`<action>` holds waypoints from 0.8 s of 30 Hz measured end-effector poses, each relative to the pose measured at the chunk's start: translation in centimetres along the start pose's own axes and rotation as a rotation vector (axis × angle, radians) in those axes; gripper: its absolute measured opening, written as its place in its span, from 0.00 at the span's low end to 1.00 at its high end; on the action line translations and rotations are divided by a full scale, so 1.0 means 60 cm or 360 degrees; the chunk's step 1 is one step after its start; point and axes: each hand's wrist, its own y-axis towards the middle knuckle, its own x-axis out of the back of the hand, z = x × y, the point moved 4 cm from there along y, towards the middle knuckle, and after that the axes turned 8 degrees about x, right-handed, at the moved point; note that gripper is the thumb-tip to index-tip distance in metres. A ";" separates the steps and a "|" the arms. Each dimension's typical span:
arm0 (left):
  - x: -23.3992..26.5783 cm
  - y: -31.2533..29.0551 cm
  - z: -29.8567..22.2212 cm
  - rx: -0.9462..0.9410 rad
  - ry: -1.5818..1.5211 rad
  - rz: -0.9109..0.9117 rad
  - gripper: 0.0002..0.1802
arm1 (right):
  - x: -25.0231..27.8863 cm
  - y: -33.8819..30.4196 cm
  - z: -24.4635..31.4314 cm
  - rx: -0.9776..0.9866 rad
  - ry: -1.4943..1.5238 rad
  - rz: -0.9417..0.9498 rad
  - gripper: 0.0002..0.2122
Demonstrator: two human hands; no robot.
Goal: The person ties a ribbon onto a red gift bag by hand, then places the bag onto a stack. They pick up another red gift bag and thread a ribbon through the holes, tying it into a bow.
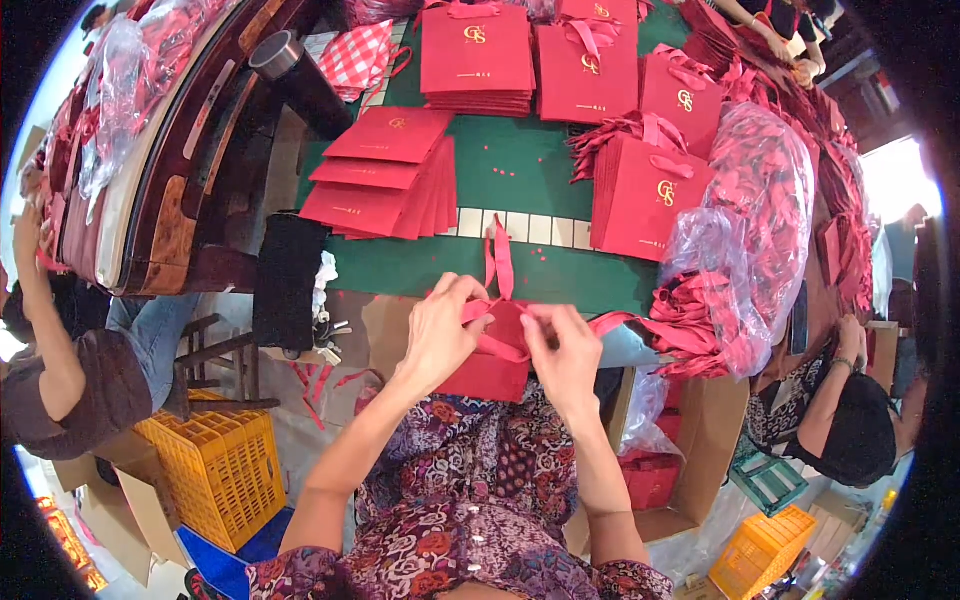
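A red paper gift bag [488, 378] lies at the table's near edge, against my lap. Over its top, my left hand [440, 335] is closed in a pinch on a red ribbon [502, 348]. My right hand [562, 355] pinches the same ribbon a little to the right, thumb and fingertips together. Between the hands the ribbon loops down across the bag, and another loop of ribbon [499, 262] stands up beyond them on the green surface. The exact knotting at my fingertips is too small to make out.
Red bags [385, 180] lie fanned at the left; more bag stacks [476, 60] stand at the back and right. Loose ribbons [695, 325] spill from a clear plastic bag [765, 190]. A dark flask [300, 85] leans at the left. People sit on both sides, near yellow crates [215, 465].
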 end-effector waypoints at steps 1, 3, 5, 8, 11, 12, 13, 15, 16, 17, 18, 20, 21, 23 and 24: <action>-0.002 0.000 -0.001 0.0000 -0.0001 0.0000 0.14 | -0.002 -0.004 0.005 0.0043 -0.0073 0.0013 0.05; -0.004 -0.002 -0.004 -0.0026 -0.0097 -0.0003 0.14 | -0.012 -0.011 0.009 0.0067 -0.0117 0.0044 0.04; -0.007 -0.005 -0.010 -0.0003 -0.0069 -0.0014 0.13 | -0.021 -0.016 0.006 0.0067 -0.0157 0.0098 0.05; -0.006 -0.010 -0.014 -0.0006 -0.0054 -0.0034 0.14 | -0.027 -0.013 0.007 0.0107 -0.0211 0.0098 0.07; -0.006 -0.009 -0.016 -0.0028 -0.0101 -0.0023 0.14 | -0.027 -0.011 0.007 0.0047 -0.0105 0.0013 0.08; -0.006 -0.009 -0.016 -0.0026 -0.0135 -0.0007 0.14 | -0.027 -0.012 0.005 0.0007 -0.0081 -0.0008 0.08; -0.008 -0.009 -0.013 -0.0025 -0.0134 -0.0010 0.14 | -0.027 -0.012 0.005 -0.0029 -0.0054 -0.0029 0.08; -0.017 -0.009 -0.004 -0.0003 -0.0253 0.0050 0.14 | -0.030 -0.012 0.003 0.0021 -0.0074 -0.0064 0.08; -0.018 -0.008 -0.006 -0.0004 -0.0255 0.0052 0.14 | -0.030 -0.013 0.001 0.0064 -0.0101 -0.0102 0.08; -0.021 -0.007 -0.006 0.0098 -0.0355 0.0155 0.14 | -0.030 -0.014 -0.001 0.0063 -0.0104 -0.0102 0.08; -0.025 -0.007 -0.005 0.0201 -0.0455 0.0258 0.14 | -0.030 -0.015 -0.001 0.0077 -0.0141 -0.0111 0.08; -0.022 -0.011 -0.012 0.0146 -0.0458 0.0277 0.14 | -0.029 -0.015 0.000 0.0090 -0.0173 -0.0120 0.08; -0.022 -0.013 -0.016 0.0089 -0.0462 0.0296 0.14 | -0.029 -0.011 0.000 0.0141 -0.0204 -0.0083 0.08; -0.024 -0.014 -0.011 0.0001 -0.0424 0.0207 0.15 | -0.030 -0.008 -0.002 0.0111 -0.0171 0.0051 0.08; -0.024 -0.015 -0.010 -0.0026 -0.0429 0.0180 0.14 | -0.028 -0.006 -0.001 0.0113 -0.0167 0.0053 0.08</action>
